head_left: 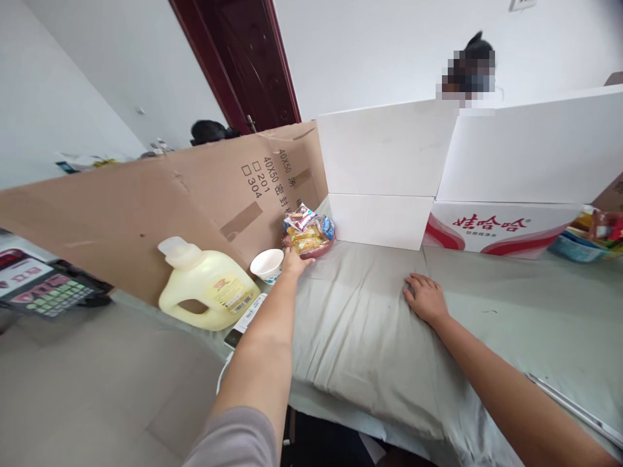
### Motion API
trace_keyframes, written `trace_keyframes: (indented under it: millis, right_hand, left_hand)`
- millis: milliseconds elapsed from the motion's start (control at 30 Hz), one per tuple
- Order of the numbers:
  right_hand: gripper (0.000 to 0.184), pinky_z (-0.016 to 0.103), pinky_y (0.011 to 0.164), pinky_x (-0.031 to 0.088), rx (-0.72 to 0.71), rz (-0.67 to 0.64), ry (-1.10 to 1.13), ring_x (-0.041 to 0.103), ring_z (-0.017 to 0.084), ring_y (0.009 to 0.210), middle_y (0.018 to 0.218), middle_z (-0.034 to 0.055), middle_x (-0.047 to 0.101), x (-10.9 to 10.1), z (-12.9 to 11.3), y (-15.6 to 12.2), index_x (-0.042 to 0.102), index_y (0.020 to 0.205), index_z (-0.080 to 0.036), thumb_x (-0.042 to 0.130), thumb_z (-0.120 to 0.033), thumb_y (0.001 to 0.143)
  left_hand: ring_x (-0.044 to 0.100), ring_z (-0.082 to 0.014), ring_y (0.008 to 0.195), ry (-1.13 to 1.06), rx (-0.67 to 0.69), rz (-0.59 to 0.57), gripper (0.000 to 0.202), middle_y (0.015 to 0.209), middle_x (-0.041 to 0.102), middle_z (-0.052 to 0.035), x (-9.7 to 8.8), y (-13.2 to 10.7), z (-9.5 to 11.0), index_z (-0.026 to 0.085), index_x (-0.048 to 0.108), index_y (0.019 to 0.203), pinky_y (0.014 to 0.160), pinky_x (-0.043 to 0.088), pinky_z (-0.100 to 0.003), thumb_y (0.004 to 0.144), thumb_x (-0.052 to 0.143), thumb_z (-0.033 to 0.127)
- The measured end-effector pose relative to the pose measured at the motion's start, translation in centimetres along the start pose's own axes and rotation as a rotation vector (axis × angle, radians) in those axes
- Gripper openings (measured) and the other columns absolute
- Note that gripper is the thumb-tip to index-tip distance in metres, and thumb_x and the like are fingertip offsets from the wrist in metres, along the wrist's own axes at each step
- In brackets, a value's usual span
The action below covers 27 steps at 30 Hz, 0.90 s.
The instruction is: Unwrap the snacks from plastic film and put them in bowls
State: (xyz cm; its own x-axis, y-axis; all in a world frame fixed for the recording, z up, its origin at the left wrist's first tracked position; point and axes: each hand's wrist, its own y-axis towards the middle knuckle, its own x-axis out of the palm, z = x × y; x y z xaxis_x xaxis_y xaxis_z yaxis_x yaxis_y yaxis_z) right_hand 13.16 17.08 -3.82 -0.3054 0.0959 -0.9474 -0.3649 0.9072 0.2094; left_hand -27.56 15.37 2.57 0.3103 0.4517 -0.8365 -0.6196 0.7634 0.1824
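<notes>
My left hand (294,263) reaches far forward and closes on the near rim of a pink bowl (323,250) heaped with wrapped snacks (307,231), in the corner by the cardboard wall. A white paper cup (267,264) stands just left of that hand. My right hand (426,296) lies flat on the grey-green cloth (360,324), fingers stretched out and holding nothing.
A pale yellow jug (207,285) lies on its side at the left, against a brown cardboard screen (146,207). White boxes (389,175) and a red-printed carton (496,227) wall off the back. A calculator (48,295) lies far left. Another person's head shows behind the boxes.
</notes>
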Motion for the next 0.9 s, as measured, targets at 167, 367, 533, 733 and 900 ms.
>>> trace_keyframes:
  millis: [167,367,533,733,900]
  right_hand:
    - [0.042,0.044,0.108,0.028,0.009,-0.006,0.023,0.042,0.026,0.133,0.143,0.0089,0.051,0.0,-0.1,0.0,0.059,0.127,-0.020,0.041,-0.036,0.092]
    - [0.042,0.043,0.108,0.027,0.020,-0.014,0.066,0.041,0.026,0.133,0.143,0.0099,0.052,-0.3,-0.3,0.0,0.059,0.127,-0.019,0.041,-0.035,0.093]
    - [0.044,0.044,0.110,0.023,0.025,-0.043,0.136,0.036,0.027,0.136,0.146,0.0111,0.048,-0.5,-0.3,-0.1,0.058,0.129,-0.018,0.043,-0.039,0.094]
    - [0.051,0.047,0.113,0.022,0.021,-0.115,0.337,0.034,0.028,0.139,0.146,0.0102,0.049,-1.6,0.1,-0.3,0.059,0.129,-0.020,0.038,-0.052,0.096]
    - [0.064,0.037,0.104,0.040,0.115,-0.098,0.615,0.054,0.024,0.124,0.131,0.0110,0.062,-2.9,0.1,-0.4,0.061,0.128,-0.017,0.022,-0.058,0.098]
  left_hand:
    - [0.053,-0.0271,0.124,-0.014,0.006,0.021,0.082,0.132,0.050,-0.0122,0.0,-2.5,0.7,0.020,0.044,0.134,0.104,0.042,-0.033,0.064,0.084,0.034]
    - [0.058,-0.0240,0.117,-0.059,0.117,-0.030,0.069,0.128,0.057,-0.0085,-0.7,-6.0,1.6,0.021,0.052,0.128,0.103,0.045,-0.031,0.067,0.083,0.024]
    - [0.058,-0.0234,0.118,-0.090,0.246,-0.126,0.063,0.125,0.059,-0.0076,0.1,-9.7,3.4,0.021,0.057,0.121,0.104,0.044,-0.031,0.065,0.085,0.023]
    - [0.058,-0.0278,0.119,-0.136,0.349,-0.214,0.063,0.131,0.056,-0.0111,0.6,-16.6,5.8,0.021,0.056,0.122,0.096,0.049,-0.035,0.065,0.082,0.030]
    - [0.068,-0.0221,0.088,-0.257,0.405,-0.290,0.043,0.097,0.070,-0.0015,-2.3,-18.1,6.0,0.024,0.064,0.093,0.078,0.053,-0.030,0.060,0.082,0.045]
